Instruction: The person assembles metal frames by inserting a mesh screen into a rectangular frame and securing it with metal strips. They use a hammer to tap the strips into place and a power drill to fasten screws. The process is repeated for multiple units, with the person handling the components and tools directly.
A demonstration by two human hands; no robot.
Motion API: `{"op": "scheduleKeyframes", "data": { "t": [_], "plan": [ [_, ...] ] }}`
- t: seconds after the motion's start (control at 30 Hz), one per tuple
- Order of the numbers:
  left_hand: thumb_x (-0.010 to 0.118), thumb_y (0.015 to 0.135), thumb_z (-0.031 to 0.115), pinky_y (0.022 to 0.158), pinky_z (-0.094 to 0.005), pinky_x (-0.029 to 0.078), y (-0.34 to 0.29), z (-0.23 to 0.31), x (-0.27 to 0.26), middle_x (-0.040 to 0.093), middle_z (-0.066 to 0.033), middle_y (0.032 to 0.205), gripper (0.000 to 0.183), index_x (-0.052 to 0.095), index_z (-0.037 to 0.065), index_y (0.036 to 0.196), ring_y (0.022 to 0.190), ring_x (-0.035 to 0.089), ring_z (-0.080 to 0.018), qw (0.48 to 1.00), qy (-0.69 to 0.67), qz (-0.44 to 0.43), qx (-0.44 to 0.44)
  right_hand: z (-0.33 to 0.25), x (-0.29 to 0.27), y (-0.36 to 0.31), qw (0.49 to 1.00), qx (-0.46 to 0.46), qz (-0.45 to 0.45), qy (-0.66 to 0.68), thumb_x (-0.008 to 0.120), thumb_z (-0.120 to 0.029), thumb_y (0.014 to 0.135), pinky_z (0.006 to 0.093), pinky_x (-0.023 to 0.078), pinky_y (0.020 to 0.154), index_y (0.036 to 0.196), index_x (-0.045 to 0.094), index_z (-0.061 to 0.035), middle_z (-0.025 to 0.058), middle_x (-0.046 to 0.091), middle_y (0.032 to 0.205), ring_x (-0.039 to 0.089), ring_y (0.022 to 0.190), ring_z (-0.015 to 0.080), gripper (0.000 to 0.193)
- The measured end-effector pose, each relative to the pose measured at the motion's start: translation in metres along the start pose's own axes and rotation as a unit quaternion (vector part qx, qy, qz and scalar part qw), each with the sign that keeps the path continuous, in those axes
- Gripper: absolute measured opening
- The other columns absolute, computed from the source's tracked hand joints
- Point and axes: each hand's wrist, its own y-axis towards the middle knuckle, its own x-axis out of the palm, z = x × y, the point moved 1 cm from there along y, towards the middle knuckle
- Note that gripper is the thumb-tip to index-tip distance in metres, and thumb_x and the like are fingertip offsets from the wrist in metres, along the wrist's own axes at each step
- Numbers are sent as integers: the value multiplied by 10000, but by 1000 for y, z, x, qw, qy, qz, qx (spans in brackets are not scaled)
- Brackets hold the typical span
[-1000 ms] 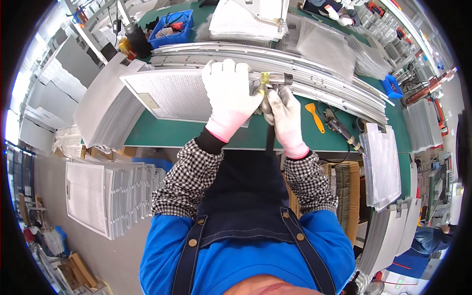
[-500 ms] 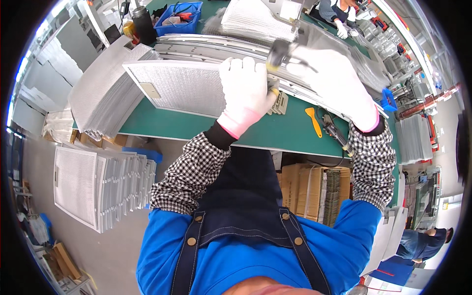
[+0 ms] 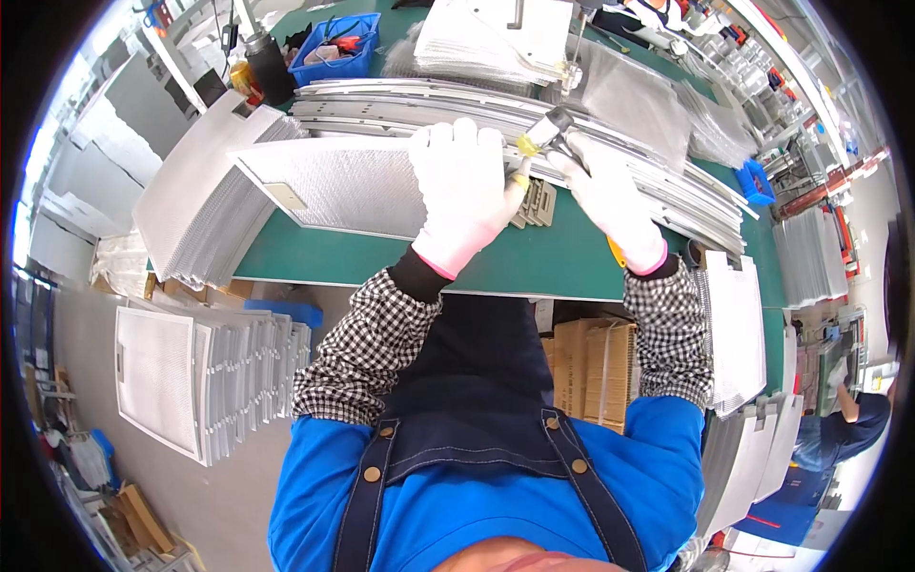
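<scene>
Standing on edge on the green bench is a silver mesh filter panel (image 3: 348,181) with a small beige latch near its left end. My left hand (image 3: 465,186), in a white glove, is closed over the panel's right end. In my gloved right hand (image 3: 615,191) is a small mallet (image 3: 548,129) with one black face and one yellow face. The yellow face is close beside my left thumb, at the panel's right end; whether it touches cannot be seen. Several small beige plates (image 3: 538,205) lie just below the mallet. A yellow scraper (image 3: 616,251) is mostly hidden behind my right wrist.
Long metal strips (image 3: 381,100) run across the bench behind the panel. A stack of mesh panels (image 3: 205,186) stands at the left, another (image 3: 157,377) below it. A blue bin (image 3: 335,62) sits at the back. Cardboard (image 3: 586,367) is under the bench. Other people work at the right.
My right hand has moved left and down with the mallet, whose head was blurred before and now shows sharply. My left hand keeps its hold on the panel, with a slight shift left.
</scene>
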Motion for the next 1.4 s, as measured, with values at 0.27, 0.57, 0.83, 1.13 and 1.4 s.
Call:
{"op": "scheduleKeyframes", "data": {
  "t": [0.27, 0.57, 0.83, 1.13, 1.4],
  "plan": [
    [772, 727, 350, 836, -476, 365, 2, 1, -5, 495, -111, 879, 377, 567, 77, 887, 879, 502, -313, 1000, 21, -1, -2, -10, 42, -44, 785, 198, 207, 549, 433, -319, 1077, 196, 328, 518, 938, 485, -72, -29, 483, 763, 385, 595, 37, 288],
    [788, 732, 350, 826, -462, 355, -11, -2, -20, 505, -75, 863, 336, 580, 141, 893, 876, 504, -300, 999, -9, -11, 32, 9, 58, -72, 973, 162, 150, 72, 476, -145, 1035, 294, 479, 627, 1173, 619, -8, 113, 586, 799, 569, 656, 178, 241],
    [806, 654, 398, 910, -444, 338, -107, 5, -92, 448, 39, 871, 371, 575, 282, 920, 869, 469, -197, 996, -44, 49, 66, 139, 45, -115, 944, 235, -33, -228, 620, -158, 917, 475, 472, 941, 1239, 639, -82, 193, 564, 1200, 561, 1079, 393, 332],
    [784, 650, 383, 842, -379, 351, -116, -2, -120, 437, 57, 815, 362, 598, 261, 935, 759, 456, -168, 988, -99, 65, 95, -53, -83, 166, 916, -64, 181, 351, 614, -411, 964, 302, 389, 1003, 1431, 456, -16, 104, 546, 1332, 517, 1190, 165, 632],
    [816, 660, 415, 859, -426, 349, -64, 0, -103, 466, 13, 806, 359, 596, 240, 883, 797, 482, -222, 990, -101, 39, 86, -78, -92, 177, 893, -147, 74, 418, 579, -274, 1004, 236, 488, 683, 1135, 673, -62, -9, 638, 862, 598, 777, 83, 266]
  ]
}}
